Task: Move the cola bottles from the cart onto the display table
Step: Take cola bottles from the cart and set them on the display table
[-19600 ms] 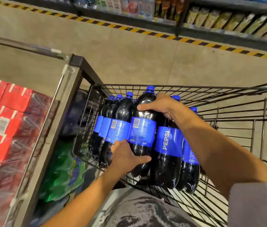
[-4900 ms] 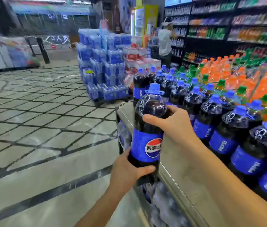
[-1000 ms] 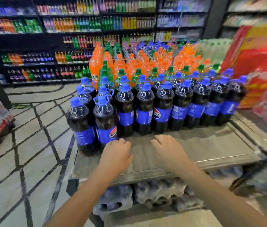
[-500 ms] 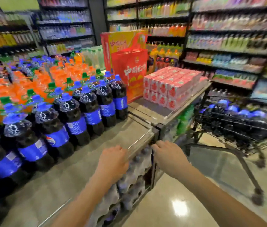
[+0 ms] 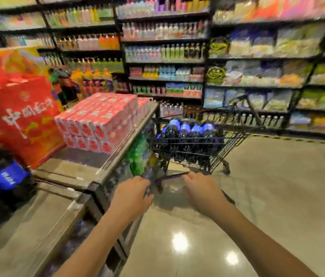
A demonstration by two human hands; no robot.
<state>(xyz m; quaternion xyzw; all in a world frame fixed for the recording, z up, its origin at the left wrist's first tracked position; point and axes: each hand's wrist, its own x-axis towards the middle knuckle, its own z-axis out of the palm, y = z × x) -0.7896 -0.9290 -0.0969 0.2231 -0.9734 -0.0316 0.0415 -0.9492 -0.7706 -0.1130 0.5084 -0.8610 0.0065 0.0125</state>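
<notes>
A black wire cart (image 5: 235, 136) stands ahead on the floor, right of the display table (image 5: 28, 222). Several dark cola bottles with blue caps (image 5: 185, 130) lie inside it. More cola bottles with blue labels (image 5: 2, 182) stand on the table at the far left edge of view. My left hand (image 5: 131, 196) and my right hand (image 5: 203, 192) are both held out in front of me, palms down, fingers apart, holding nothing. They are well short of the cart. The picture is blurred.
Pink-red boxed packs (image 5: 101, 118) and a big red carton (image 5: 18, 118) sit on the table's far part. Green shrink-wrapped bottles (image 5: 137, 154) fill the shelf under the table. Stocked store shelves (image 5: 163, 56) line the back wall. Shiny floor (image 5: 277, 196) spreads to the right.
My view has swung right, from the rows of bottles on the table toward the cart, which is now closer and more central. Both hands have left the table edge, still holding nothing.
</notes>
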